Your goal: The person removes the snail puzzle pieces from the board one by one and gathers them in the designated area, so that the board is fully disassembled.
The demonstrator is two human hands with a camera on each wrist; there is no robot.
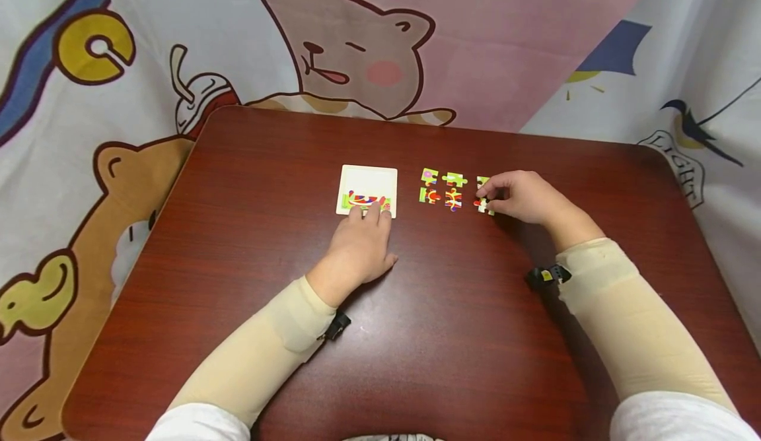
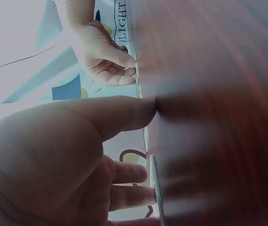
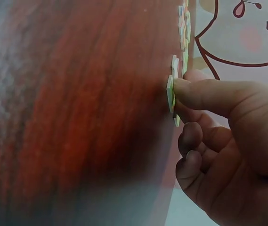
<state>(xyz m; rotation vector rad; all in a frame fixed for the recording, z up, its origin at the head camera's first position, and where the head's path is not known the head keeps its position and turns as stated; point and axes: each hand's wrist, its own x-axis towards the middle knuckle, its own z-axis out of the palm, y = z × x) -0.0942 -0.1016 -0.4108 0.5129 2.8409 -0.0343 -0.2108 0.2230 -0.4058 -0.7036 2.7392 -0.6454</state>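
A square white puzzle board (image 1: 367, 180) lies on the table, with a colourful strip of fitted pieces (image 1: 367, 200) along its near side. My left hand (image 1: 359, 243) rests its fingertips on the board's near edge, fingers fairly straight; its thumb (image 2: 124, 113) touches the table. At the right end of the loose pieces, my right hand (image 1: 523, 197) pinches a green, white and red puzzle piece (image 3: 170, 93) between thumb and index finger, low at the tabletop. Its other fingers are curled in. Another piece (image 1: 482, 181) lies just beyond, partly hidden by this hand.
Between the board and my right hand, several loose pieces lie in two rows, among them a green one with a pink spot (image 1: 429, 176) and a red-and-yellow one (image 1: 454, 199). The brown table (image 1: 452, 335) meets a cartoon-printed curtain (image 1: 487, 51) at its far edge.
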